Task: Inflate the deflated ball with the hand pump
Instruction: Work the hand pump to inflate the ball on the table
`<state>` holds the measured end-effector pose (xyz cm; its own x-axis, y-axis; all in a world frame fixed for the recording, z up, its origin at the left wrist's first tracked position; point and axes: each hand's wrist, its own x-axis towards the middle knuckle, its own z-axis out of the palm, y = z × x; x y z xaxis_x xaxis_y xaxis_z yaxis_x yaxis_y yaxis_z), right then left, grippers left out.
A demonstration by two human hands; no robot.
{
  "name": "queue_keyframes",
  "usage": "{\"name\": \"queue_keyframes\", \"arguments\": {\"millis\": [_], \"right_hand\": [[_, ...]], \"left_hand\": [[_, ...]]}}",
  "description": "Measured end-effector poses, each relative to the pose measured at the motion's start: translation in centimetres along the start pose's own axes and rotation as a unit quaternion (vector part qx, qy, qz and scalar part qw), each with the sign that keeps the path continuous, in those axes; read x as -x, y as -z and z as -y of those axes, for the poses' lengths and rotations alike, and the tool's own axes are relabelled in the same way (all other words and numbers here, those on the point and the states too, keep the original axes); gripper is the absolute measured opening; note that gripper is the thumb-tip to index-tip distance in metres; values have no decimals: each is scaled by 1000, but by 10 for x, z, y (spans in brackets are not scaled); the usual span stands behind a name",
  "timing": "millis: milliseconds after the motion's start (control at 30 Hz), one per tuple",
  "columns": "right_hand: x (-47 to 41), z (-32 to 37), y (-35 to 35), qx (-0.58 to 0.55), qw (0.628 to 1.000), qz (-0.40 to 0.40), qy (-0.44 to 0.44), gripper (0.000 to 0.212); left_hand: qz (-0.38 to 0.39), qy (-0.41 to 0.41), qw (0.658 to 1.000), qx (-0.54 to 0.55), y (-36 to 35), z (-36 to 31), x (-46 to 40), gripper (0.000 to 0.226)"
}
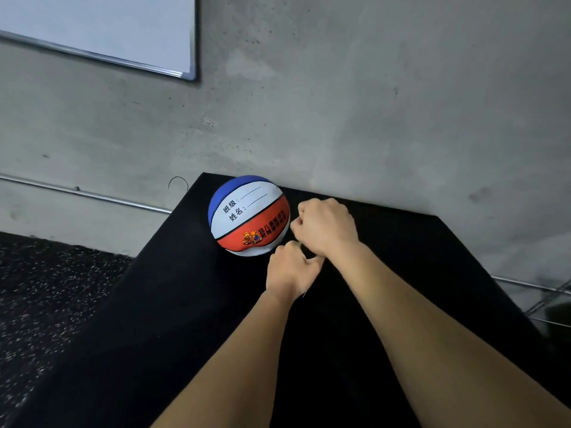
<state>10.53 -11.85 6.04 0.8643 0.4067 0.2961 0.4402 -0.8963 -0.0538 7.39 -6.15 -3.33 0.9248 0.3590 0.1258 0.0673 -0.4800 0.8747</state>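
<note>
A red, white and blue ball (247,216) with printed writing lies on a black table (191,304), near the far edge by the wall. Its lower side looks slightly flattened. Just right of the ball, my right hand (327,227) is curled into a fist with the thumb pinched against the fingers. My left hand (290,268) is curled just in front of it, close to the ball's lower right side. Both hands seem to grip a dark hand pump (305,252) between them; it barely shows against the black table.
A bare concrete wall (370,103) rises directly behind the table. A whiteboard (102,29) hangs at the upper left. Dark speckled floor (40,288) lies left of the table, and a metal rack (550,298) shows at the right edge.
</note>
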Motion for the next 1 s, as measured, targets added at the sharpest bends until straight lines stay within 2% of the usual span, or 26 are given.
{"name": "queue_keyframes", "arguments": {"millis": [67, 133, 167, 267, 467, 600, 667, 733, 833, 1000], "right_hand": [[5, 6, 3, 7, 999, 29, 29, 13], [-5, 9, 29, 14, 999, 35, 34, 13], [-17, 10, 48, 10, 1000, 8, 28, 16], [-46, 11, 90, -41, 994, -99, 15, 19], [-7, 7, 5, -11, 999, -49, 14, 23], [3, 15, 0, 26, 999, 25, 30, 15], [0, 17, 21, 22, 998, 47, 32, 14], [-22, 18, 61, -1, 1000, -10, 15, 12], [-45, 20, 96, -35, 995, -89, 10, 15], [-10, 9, 14, -7, 998, -56, -1, 17]], "left_hand": [[-2, 3, 1000, 11, 2, 1, 2, 52], [1, 17, 1000, 17, 3, 1, 4, 35], [-3, 20, 1000, 22, 3, 2, 2, 29], [-7, 30, 999, 32, 0, 5, -1, 31], [1, 15, 1000, 25, 1, 8, -1, 34], [-4, 5, 1000, 19, 5, 9, 0, 46], [1, 11, 1000, 21, 5, 7, 1, 38], [15, 25, 999, 29, 4, 8, -1, 28], [16, 36, 998, 42, 3, 9, -3, 30], [16, 15, 1000, 17, 0, 11, -3, 34]]}}
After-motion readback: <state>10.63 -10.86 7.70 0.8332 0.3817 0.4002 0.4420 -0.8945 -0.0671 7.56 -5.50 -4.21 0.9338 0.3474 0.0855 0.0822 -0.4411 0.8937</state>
